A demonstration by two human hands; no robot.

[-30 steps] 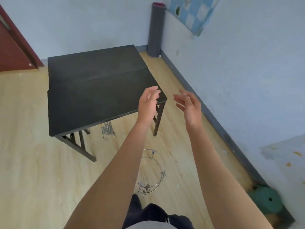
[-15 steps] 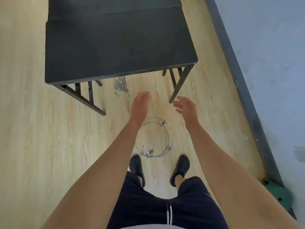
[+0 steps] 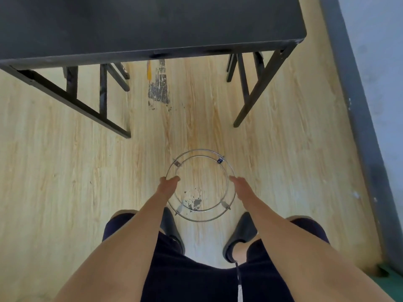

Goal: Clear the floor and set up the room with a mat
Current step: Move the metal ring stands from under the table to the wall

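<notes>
Our left hand [image 3: 168, 185] grips the wire ring stand [image 3: 201, 149] at its left rim; our right hand [image 3: 240, 187] touches the right rim, grip unclear. Wooden floor [image 3: 65, 182] surrounds the stand, and the black bench [image 3: 152, 25] stands ahead.

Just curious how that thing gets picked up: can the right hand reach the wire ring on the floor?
Probably yes. The right hand is at the right rim of the wire ring with nothing between them; the table legs stand well clear beyond it.

Both arms are stretched down; left hand [image 3: 169, 185] is curled onto the wire ring [image 3: 201, 149], right hand [image 3: 239, 186] is held straight-fingered at its rim.
</notes>
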